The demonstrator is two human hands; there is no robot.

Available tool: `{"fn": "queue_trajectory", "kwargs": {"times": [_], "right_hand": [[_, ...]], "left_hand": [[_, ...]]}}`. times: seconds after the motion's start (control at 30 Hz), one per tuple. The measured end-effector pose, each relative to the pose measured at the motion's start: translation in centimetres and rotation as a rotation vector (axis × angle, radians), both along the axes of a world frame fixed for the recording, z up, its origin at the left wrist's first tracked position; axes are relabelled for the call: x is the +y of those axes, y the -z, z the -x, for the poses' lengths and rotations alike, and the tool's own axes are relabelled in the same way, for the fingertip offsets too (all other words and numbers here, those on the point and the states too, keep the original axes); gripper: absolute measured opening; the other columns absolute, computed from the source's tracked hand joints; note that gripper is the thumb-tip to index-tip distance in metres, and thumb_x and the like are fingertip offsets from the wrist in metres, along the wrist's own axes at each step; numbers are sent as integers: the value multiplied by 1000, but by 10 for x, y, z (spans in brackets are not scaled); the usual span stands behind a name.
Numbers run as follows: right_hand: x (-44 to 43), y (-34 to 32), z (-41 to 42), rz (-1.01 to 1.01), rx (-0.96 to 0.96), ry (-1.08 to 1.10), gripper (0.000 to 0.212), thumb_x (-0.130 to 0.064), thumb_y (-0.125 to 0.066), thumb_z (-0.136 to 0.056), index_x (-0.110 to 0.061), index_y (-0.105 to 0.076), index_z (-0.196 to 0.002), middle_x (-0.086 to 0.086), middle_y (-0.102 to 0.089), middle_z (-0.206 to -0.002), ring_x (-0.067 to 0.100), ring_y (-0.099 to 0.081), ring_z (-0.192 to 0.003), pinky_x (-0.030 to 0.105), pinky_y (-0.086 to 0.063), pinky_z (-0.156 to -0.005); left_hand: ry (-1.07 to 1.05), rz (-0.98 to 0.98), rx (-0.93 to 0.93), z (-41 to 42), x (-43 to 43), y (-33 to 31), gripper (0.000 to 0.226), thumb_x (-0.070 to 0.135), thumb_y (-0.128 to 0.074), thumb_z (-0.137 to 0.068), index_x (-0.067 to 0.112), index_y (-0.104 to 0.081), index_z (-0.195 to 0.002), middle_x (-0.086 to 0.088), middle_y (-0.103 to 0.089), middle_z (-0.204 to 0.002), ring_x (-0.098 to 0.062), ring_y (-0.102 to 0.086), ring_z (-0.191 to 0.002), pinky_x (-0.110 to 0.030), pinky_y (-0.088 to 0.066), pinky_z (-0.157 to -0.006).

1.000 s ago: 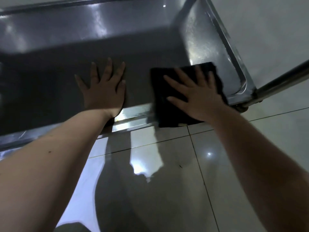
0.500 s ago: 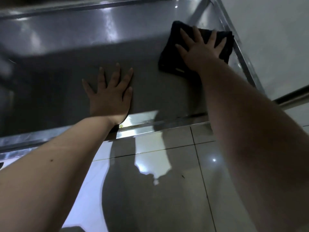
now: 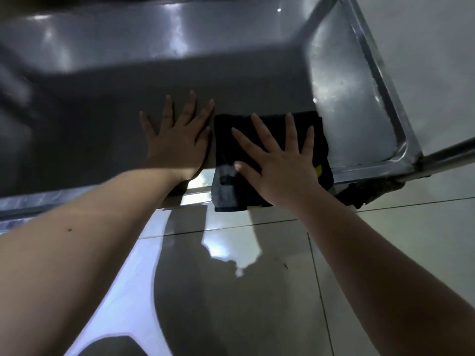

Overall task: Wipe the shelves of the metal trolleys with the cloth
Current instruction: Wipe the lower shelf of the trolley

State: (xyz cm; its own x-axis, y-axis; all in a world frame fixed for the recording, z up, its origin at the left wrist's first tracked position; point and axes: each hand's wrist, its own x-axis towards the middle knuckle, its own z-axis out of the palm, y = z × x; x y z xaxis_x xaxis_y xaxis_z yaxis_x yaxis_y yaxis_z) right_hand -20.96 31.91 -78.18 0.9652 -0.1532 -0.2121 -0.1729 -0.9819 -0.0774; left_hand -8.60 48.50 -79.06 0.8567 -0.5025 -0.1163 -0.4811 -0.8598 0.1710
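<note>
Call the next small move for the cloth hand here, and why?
Probably push the dark cloth away again, toward the shelf's far edge. The right hand lies flat on it, fingers spread, and the cloth hangs over the near rim of the trolley shelf, so this pull has no room left. The left hand lies flat beside it, likely bracing.

The folded cloth (image 3: 270,140) is black with a small yellow patch at its right edge and a paler grey flap at its near corner. The steel trolley shelf (image 3: 354,104) is silver-grey, shadowed dark leftward. Glossy floor tiles (image 3: 385,240) are pale grey-white with thin dark joints.
</note>
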Motion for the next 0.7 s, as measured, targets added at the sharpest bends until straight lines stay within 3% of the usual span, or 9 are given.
{"fn": "queue_trajectory", "kwargs": {"times": [0.1,0.2,0.33,0.6,0.7], "right_hand": [[2,6,3,12,-48,20,62,-73,-3,-89,-56,12,-147,-16,16,-162,44,17,-146,68,8,-113],[2,9,3,11,-57,36,63,-74,-1,-86,-58,14,-145,-17,15,-162,43,16,-147,67,8,-113],[10,3,-12,19,-30,58,62,-74,-2,-88,-58,16,-145,-16,19,-161,43,20,-146,67,11,-113],[13,0,-180,-32,-25,127,62,-72,-12,-94,-52,4,-151,-10,9,-165,47,15,-146,72,9,-110],[19,-1,-181,-61,-14,138,63,-71,-14,-95,-51,3,-152,-9,10,-165,46,17,-146,72,10,-110]], "left_hand": [[67,-53,-8,-19,38,-3,52,51,-17,-101,51,-5,-152,12,-2,-165,-30,2,-152,-66,3,-115],[-21,-95,-70,-27,79,0,55,57,-11,-97,53,-4,-151,15,-4,-164,-34,1,-151,-72,2,-111],[-14,-89,-93,-24,78,4,56,58,-9,-96,53,-3,-152,16,-3,-164,-30,0,-152,-74,3,-110],[-13,-74,-93,-27,81,5,58,57,-12,-97,49,-1,-153,16,1,-164,-27,3,-152,-73,4,-110],[-10,-64,-95,-27,82,7,58,55,-14,-98,46,0,-154,16,1,-165,-26,2,-152,-73,4,-110]]}}
